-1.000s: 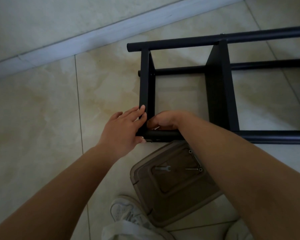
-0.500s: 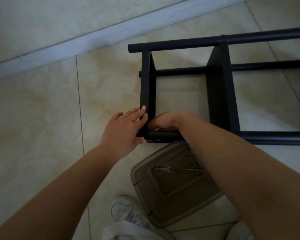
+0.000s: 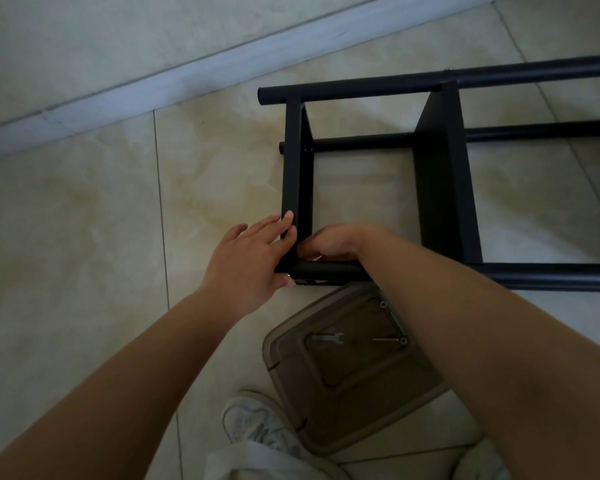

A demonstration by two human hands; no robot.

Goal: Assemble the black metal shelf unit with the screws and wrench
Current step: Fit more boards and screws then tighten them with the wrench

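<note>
The fingers (image 3: pixel 286 221) of the left hand (image 3: pixel 246 261) lie spread and nearly flat against the outer face of the end panel (image 3: pixel 293 174) of the black metal shelf unit (image 3: pixel 437 174), with the thumb tucked under the near corner; the hand presses the metal and does not wrap it. The right hand (image 3: pixel 336 242) reaches inside the same corner with its fingers curled downward behind the near tube (image 3: pixel 329 271). Its fingertips are hidden by the tube and the knuckles, so I cannot tell whether they pinch anything.

The shelf unit lies on its side on the tiled floor (image 3: pixel 84 220), its long tubes running off to the right and a second panel standing upright between them. The corner being handled is the near left one, just above a translucent brown plastic lid (image 3: pixel 343 410) that rests on the floor, recessed side up.

That lid serves as a tray. In its recess lie a small flat wrench (image 3: pixel 328 339) toward the left and a long screw (image 3: pixel 390 340) toward the right, apart from each other. More screws (image 3: pixel 392 315) lie along the lid's right edge, partly covered by the right forearm.

A pale sneaker (image 3: pixel 253 424) sits on the floor just left of the lid's near corner.
</note>
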